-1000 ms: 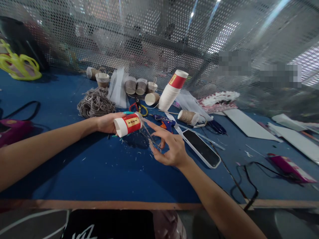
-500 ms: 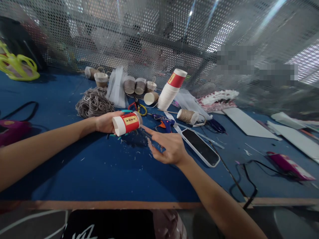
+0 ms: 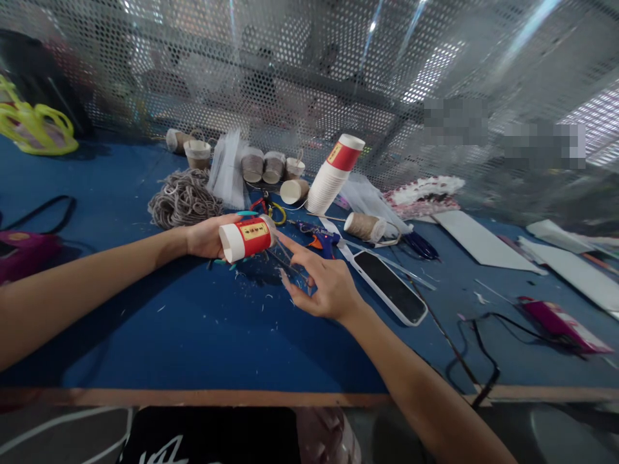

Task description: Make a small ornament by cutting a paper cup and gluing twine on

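On its side in my left hand (image 3: 209,237) lies a white paper cup (image 3: 235,243) with a red and gold label, its mouth facing left. My left fingers wrap around it from behind. Greyish cord (image 3: 269,225) circles the cup's base end. My right hand (image 3: 325,283) is beside that end, index finger stretched toward the base and the other fingers curled. A strand runs from the cup to these curled fingers, which seem to hold it. A tangled heap of grey cord (image 3: 184,201) lies behind my left hand.
Behind are a tilted stack of paper cups (image 3: 330,183), cord-wrapped cups (image 3: 252,166) and a blue glue gun (image 3: 316,237). A phone (image 3: 389,287) lies right of my right hand. Yellow-handled scissors (image 3: 278,214) lie behind the held cup. White boards (image 3: 488,241) are at the right.
My right hand has shifted slightly left, its index finger still near the cup's base. The strand between cup and hand shows more clearly. My left hand and the cup hardly move.
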`<state>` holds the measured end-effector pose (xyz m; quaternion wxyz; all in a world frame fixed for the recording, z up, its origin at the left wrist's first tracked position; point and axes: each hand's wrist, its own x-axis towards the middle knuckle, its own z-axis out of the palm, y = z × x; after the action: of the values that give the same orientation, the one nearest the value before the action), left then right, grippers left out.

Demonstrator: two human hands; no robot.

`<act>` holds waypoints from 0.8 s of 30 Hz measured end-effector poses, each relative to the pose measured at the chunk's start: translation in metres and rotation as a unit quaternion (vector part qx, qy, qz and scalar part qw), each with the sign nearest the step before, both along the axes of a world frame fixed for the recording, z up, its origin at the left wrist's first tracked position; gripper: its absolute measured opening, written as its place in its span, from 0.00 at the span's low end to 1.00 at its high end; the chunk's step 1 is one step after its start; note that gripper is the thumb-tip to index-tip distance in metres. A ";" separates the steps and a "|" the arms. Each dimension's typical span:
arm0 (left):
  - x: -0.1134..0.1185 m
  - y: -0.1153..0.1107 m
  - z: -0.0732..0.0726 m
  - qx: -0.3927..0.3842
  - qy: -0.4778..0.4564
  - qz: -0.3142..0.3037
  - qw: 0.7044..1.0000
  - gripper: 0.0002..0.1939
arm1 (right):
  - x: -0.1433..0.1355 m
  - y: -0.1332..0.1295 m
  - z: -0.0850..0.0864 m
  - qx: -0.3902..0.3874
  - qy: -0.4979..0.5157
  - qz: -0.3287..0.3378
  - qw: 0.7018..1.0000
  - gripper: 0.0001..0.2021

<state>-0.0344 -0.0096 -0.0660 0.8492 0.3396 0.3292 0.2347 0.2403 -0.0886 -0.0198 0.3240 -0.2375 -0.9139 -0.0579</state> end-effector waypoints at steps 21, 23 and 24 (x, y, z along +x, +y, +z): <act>0.002 0.000 0.007 -0.041 -0.013 0.005 0.999 0.26 | 0.000 -0.002 -0.001 0.086 0.026 0.015 0.996 0.02; 0.002 0.001 0.007 -0.037 -0.021 -0.006 0.999 0.27 | -0.002 -0.002 0.000 0.052 0.008 -0.001 0.999 0.02; 0.002 0.001 0.007 -0.033 -0.026 -0.009 0.999 0.27 | -0.002 -0.002 0.000 0.043 -0.007 -0.005 0.999 0.02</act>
<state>-0.0325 -0.0090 -0.0585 0.8703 0.3079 0.3118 0.2247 0.2379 -0.0904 -0.0196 0.3268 -0.2272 -0.9118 -0.1009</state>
